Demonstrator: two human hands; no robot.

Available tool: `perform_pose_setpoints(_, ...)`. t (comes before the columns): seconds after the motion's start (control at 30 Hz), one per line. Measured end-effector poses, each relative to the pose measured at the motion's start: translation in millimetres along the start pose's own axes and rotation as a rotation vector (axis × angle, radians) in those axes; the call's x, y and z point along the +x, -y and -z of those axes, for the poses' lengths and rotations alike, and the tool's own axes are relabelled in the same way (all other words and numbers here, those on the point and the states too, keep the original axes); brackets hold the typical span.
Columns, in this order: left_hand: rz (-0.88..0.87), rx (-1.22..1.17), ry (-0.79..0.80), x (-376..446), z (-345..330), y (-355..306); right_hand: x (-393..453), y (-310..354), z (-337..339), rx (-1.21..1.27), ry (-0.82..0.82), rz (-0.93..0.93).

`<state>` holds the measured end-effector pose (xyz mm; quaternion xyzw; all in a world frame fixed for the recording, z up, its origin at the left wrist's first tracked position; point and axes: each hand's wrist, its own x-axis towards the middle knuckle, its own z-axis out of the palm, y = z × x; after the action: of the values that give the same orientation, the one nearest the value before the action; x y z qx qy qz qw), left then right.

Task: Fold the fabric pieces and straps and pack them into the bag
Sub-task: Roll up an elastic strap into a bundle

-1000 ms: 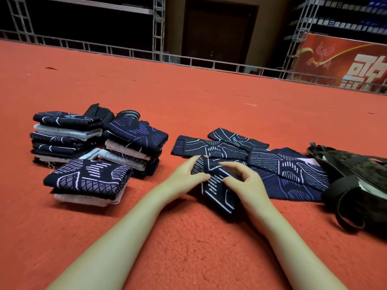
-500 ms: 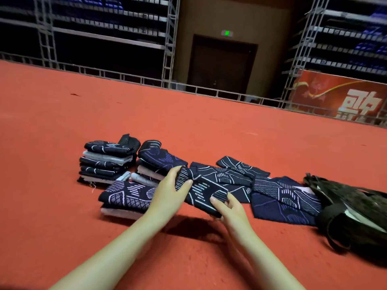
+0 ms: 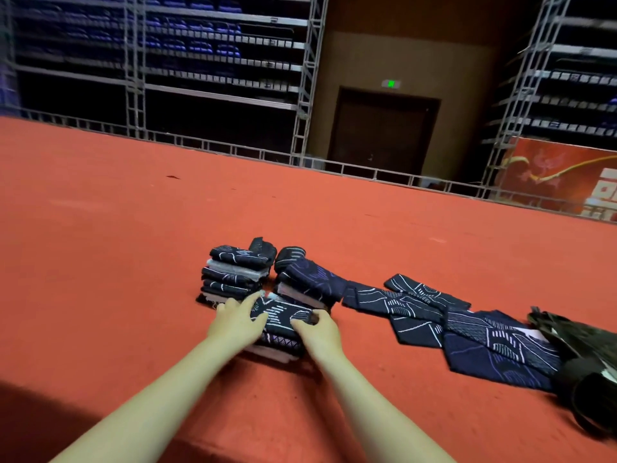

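Red carpet (image 3: 100,262) carries everything here, and the change starts left of centre: the folded piece you were pinching shut a second ago over open carpet at mid-frame has now come across onto the nearest stack (image 3: 277,345), in front of the two taller stacks (image 3: 233,279) at centre frame. Your left hand (image 3: 238,320) lies on the left edge of that folded piece (image 3: 283,315), fingers loosely curled over it, pressing rather than pinching as far as the blur lets you tell. Your right hand (image 3: 317,329) holds the right edge, fingers bent round it with the thumb on top. By my reading, that is one more piece folded and stacked, and you are squaring it up.

Right of your hands, the unfolded pieces (image 3: 417,312) lie in an overlapping row toward the lower right of the frame, untouched. At the right edge the dark bag (image 3: 584,355) rests on their far end, and what it holds is hidden. Judging from that, several folds remain and packing has not begun
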<state>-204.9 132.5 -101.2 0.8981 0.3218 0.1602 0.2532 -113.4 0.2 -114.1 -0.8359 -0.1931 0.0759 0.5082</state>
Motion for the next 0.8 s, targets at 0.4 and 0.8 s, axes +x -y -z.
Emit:
perform_pose_setpoints(0.4, -0.480, -0.032, -0.251, -24.3, -4.1, -56.3, -0.6, -76.0, 99.7, -0.335, -0.047, 0.142)
perform_pose_setpoints(0.8, -0.492, -0.254, 0.177, -50.4, -142.3, -178.1, 0.0, -199.9, 270.6, -0.544, -0.534, -0.008)
